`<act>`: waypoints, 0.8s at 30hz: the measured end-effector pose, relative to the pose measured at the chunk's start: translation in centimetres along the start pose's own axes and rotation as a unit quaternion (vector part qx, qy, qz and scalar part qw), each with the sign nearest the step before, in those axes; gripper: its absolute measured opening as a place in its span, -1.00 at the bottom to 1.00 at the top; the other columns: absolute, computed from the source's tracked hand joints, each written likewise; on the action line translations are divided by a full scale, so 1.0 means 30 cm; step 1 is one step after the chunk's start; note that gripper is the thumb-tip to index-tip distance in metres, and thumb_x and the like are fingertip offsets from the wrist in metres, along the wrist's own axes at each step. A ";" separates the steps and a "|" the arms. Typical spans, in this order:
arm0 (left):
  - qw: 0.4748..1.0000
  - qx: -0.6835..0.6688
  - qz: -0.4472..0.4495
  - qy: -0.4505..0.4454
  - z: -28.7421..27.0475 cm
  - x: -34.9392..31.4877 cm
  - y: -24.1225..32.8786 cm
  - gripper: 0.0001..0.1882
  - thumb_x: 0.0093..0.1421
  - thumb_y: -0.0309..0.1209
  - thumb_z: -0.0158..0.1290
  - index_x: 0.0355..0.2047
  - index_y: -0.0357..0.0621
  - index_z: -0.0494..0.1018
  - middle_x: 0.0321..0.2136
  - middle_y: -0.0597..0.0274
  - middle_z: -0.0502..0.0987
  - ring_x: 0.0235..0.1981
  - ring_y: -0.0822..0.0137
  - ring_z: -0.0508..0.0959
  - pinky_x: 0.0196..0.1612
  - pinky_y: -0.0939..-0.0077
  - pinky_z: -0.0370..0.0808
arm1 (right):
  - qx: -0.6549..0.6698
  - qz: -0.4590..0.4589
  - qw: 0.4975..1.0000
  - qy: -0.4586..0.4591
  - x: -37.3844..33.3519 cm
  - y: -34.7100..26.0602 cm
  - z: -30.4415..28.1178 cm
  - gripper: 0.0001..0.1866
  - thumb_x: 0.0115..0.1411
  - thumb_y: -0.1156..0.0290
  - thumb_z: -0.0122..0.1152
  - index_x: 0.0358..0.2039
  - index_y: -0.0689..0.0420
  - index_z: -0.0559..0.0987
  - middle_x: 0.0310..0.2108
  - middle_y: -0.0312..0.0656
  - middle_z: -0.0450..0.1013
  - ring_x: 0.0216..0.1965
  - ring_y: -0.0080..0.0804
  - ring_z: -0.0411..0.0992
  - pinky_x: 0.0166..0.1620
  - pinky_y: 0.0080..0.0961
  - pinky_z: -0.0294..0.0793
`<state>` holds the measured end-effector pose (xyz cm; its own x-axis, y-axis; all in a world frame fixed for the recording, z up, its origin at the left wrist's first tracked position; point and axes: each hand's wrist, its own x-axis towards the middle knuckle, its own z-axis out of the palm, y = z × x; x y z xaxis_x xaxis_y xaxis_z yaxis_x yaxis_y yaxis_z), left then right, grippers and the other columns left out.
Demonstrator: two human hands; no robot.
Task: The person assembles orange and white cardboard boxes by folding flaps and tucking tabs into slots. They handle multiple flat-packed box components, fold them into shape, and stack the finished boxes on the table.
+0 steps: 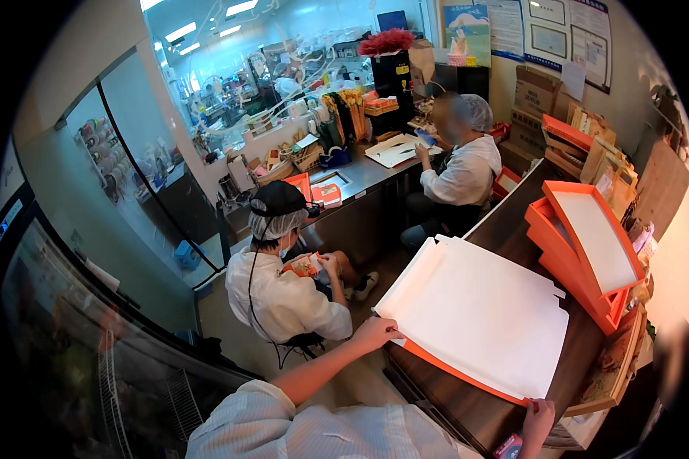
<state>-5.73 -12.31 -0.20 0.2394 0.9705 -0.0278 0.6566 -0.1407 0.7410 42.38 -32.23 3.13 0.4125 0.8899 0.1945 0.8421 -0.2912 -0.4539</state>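
A large unfolded cardboard box blank, white on its upper face, lies on the dark wooden table. Along its near edge a narrow flap is turned up, showing an orange outer side. My left hand pinches the near left corner of this flap. At the near right corner, my right hand grips the other end between thumb and fingers. The far side of the blank has notched tabs and lies flat.
Orange box trays with white insides are stacked on the right of the table. A small dark box is beside my right hand. One seated person holds an orange piece; another sits at the metal counter. A glass-fronted cabinet is on the left.
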 end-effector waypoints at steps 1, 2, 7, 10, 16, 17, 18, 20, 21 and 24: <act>1.000 -0.006 -0.004 0.008 0.009 -0.004 0.002 -0.65 0.15 -0.12 0.32 -0.38 -0.20 0.62 -0.49 0.03 0.62 -0.46 0.10 0.63 -0.37 0.25 0.48 | 0.021 -0.017 1.000 -0.007 -0.001 0.008 0.001 -0.86 0.11 0.52 0.34 -0.30 0.27 0.66 -0.39 -0.01 0.49 -0.33 -0.04 0.47 -0.21 -0.21 0.46; 1.000 -0.012 -0.008 0.016 0.016 -0.006 0.005 -0.64 0.16 -0.11 0.32 -0.39 -0.20 0.62 -0.50 0.02 0.62 -0.46 0.10 0.63 -0.37 0.25 0.48 | 0.043 -0.034 0.998 -0.014 0.003 0.018 0.006 -0.85 0.12 0.52 0.33 -0.29 0.28 0.66 -0.41 0.00 0.49 -0.36 -0.07 0.48 -0.24 -0.23 0.46; 0.999 0.014 -0.023 0.042 0.031 0.003 0.017 -0.63 0.15 -0.09 0.31 -0.37 -0.21 0.64 -0.49 0.01 0.63 -0.44 0.08 0.64 -0.34 0.26 0.51 | 0.157 0.050 0.974 -0.152 0.002 -0.004 -0.027 -0.64 0.12 0.57 0.32 -0.05 0.38 0.60 -0.44 -0.11 0.52 -0.38 -0.40 0.50 -0.26 -0.41 0.50; 0.999 0.000 -0.037 0.033 0.055 0.015 -0.019 -0.62 0.13 -0.11 0.31 -0.37 -0.23 0.65 -0.50 0.01 0.63 -0.45 0.08 0.65 -0.35 0.29 0.51 | 0.240 0.002 0.941 -0.238 -0.011 0.084 0.021 -0.40 0.04 0.63 0.39 0.14 0.47 0.48 -0.39 -0.25 0.53 -0.35 -0.53 0.47 -0.18 -0.49 0.54; 0.999 0.000 -0.046 0.024 0.052 0.026 -0.012 -0.63 0.12 -0.13 0.34 -0.37 -0.25 0.64 -0.52 0.04 0.62 -0.48 0.15 0.63 -0.36 0.33 0.50 | 0.172 0.009 0.967 -0.186 0.036 -0.005 0.039 -0.66 0.00 0.56 0.46 -0.21 0.33 0.55 -0.49 -0.12 0.52 -0.49 -0.27 0.47 -0.33 -0.35 0.49; 0.999 -0.001 -0.044 0.024 0.052 0.027 -0.011 -0.63 0.12 -0.14 0.34 -0.37 -0.26 0.63 -0.52 0.04 0.62 -0.48 0.16 0.63 -0.36 0.33 0.50 | 0.116 -0.005 0.981 -0.157 0.042 -0.033 0.056 -0.69 0.00 0.53 0.47 -0.27 0.31 0.53 -0.50 -0.06 0.51 -0.50 -0.16 0.47 -0.35 -0.30 0.47; 0.999 -0.003 -0.042 0.024 0.051 0.027 -0.013 -0.64 0.12 -0.16 0.34 -0.38 -0.27 0.63 -0.53 0.04 0.62 -0.48 0.16 0.63 -0.36 0.34 0.50 | 0.059 -0.019 0.990 -0.128 0.040 -0.059 0.079 -0.70 0.00 0.51 0.48 -0.34 0.30 0.51 -0.50 0.01 0.51 -0.51 -0.06 0.47 -0.37 -0.25 0.45; 0.999 -0.002 -0.023 0.032 0.044 0.018 -0.018 -0.66 0.13 -0.20 0.33 -0.38 -0.28 0.61 -0.53 0.02 0.61 -0.48 0.13 0.63 -0.37 0.33 0.50 | 0.050 -0.043 0.996 -0.059 0.026 -0.095 0.125 -0.68 0.03 0.46 0.48 -0.43 0.29 0.44 -0.46 0.13 0.47 -0.43 0.18 0.43 -0.35 -0.08 0.40; 0.999 0.008 -0.015 0.034 0.035 0.020 -0.016 -0.67 0.14 -0.21 0.33 -0.38 -0.28 0.61 -0.53 0.01 0.61 -0.49 0.11 0.63 -0.37 0.32 0.50 | 0.053 -0.047 0.996 -0.046 0.022 -0.102 0.133 -0.68 0.02 0.47 0.48 -0.44 0.28 0.43 -0.47 0.12 0.47 -0.42 0.19 0.43 -0.34 -0.06 0.40; 0.998 0.051 0.026 0.003 -0.012 0.018 0.018 -0.72 0.15 -0.19 0.30 -0.38 -0.18 0.62 -0.48 0.11 0.62 -0.37 0.11 0.62 -0.30 0.28 0.51 | 0.055 -0.048 0.997 -0.039 0.006 -0.089 0.160 -0.70 0.03 0.49 0.46 -0.45 0.27 0.42 -0.45 0.09 0.46 -0.36 0.16 0.42 -0.30 -0.05 0.40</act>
<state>-5.51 -11.80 0.45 0.2707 0.9626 0.0130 0.7134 -0.2096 0.6686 38.56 -29.60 0.20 0.3007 0.9376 0.1746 0.8311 -0.1678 -0.5302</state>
